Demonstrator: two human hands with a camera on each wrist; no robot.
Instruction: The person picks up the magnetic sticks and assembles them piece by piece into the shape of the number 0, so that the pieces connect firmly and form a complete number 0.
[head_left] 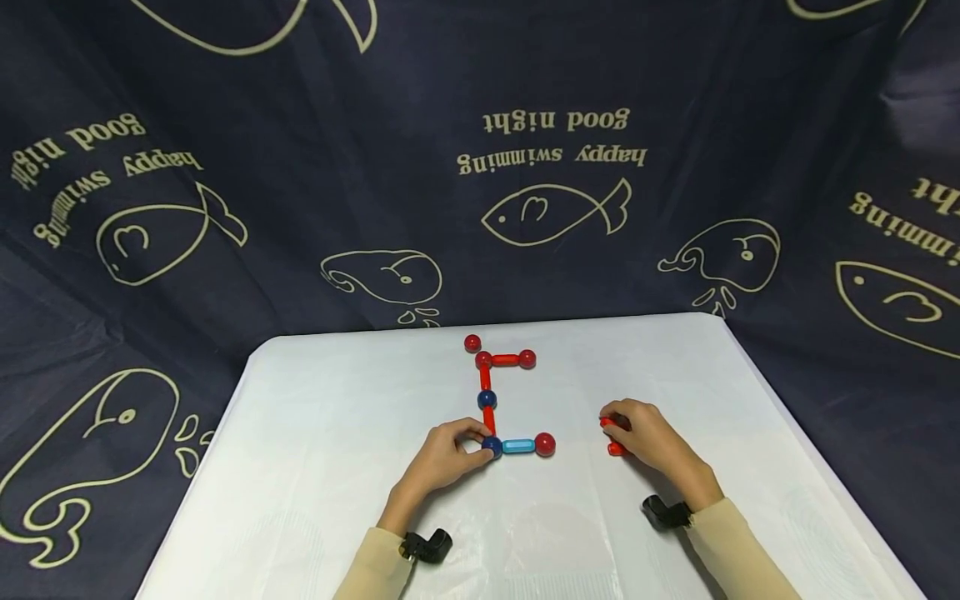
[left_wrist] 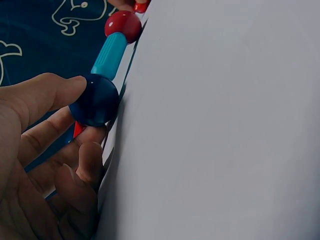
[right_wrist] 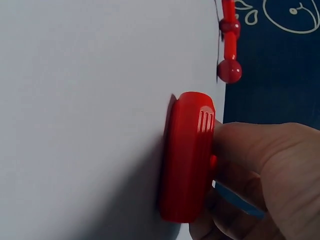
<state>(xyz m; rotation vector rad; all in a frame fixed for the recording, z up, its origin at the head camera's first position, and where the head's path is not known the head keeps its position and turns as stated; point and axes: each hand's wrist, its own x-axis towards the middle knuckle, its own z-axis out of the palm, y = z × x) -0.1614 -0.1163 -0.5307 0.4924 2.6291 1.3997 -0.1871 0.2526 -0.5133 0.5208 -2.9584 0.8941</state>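
On the white table, dark blue and red balls joined by red rods and one light blue rod (head_left: 518, 446) form an angular figure. My left hand (head_left: 442, 454) pinches its lower-left dark blue ball (left_wrist: 97, 102) between thumb and fingers. From that ball the light blue rod runs right to a red ball (head_left: 545, 444); a red rod (head_left: 489, 420) leads away toward another dark blue ball (head_left: 487, 400). Right of the figure, my right hand (head_left: 651, 435) holds a ribbed red rod (right_wrist: 187, 157) close over the tabletop. More red shows behind it, mostly hidden by the fingers.
At the figure's far end, a red rod (head_left: 506, 360) joins two red balls, with a separate red ball (head_left: 472, 342) just beyond. A dark cloth (head_left: 562, 283) with fish and whale outlines hangs behind the white table (head_left: 337, 400). Black cameras sit on both wrists.
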